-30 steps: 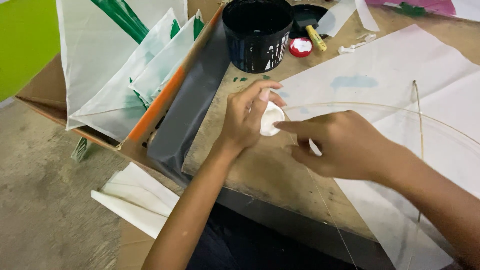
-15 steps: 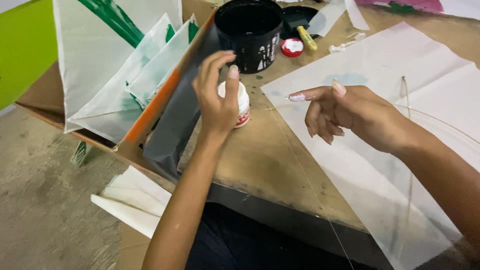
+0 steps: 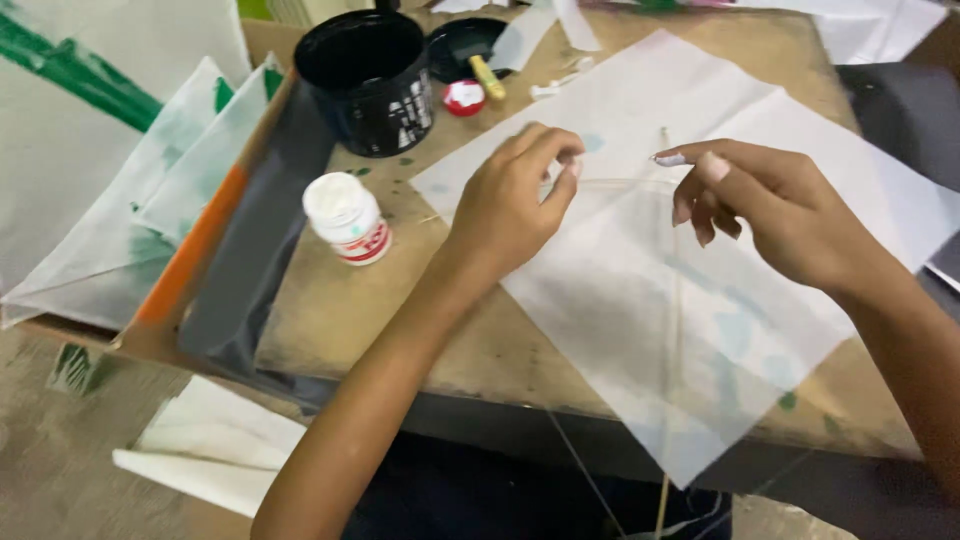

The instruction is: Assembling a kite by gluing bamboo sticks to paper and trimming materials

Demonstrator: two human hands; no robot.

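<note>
Over the white paper sheet, my left hand pinches a thin stick; my right hand hovers apart, fingers loose, glue on 1 fingertip.

The scene is lit evenly and softly from above; only faint shadows are cast on the surface. Slight motion blur is seen on both hands; no glare is noted.

Sheet of thin paper: white, translucent, with faint pale-blue smudges and a small green spot at 5 o'clock. Glue jar: white, red-banded label. Tub: black, white print, at 11 o'clock. Small cap: red and white. Stacked sheets at 9 o'clock: white with green streaks. Board: brown, green flecks.
</note>
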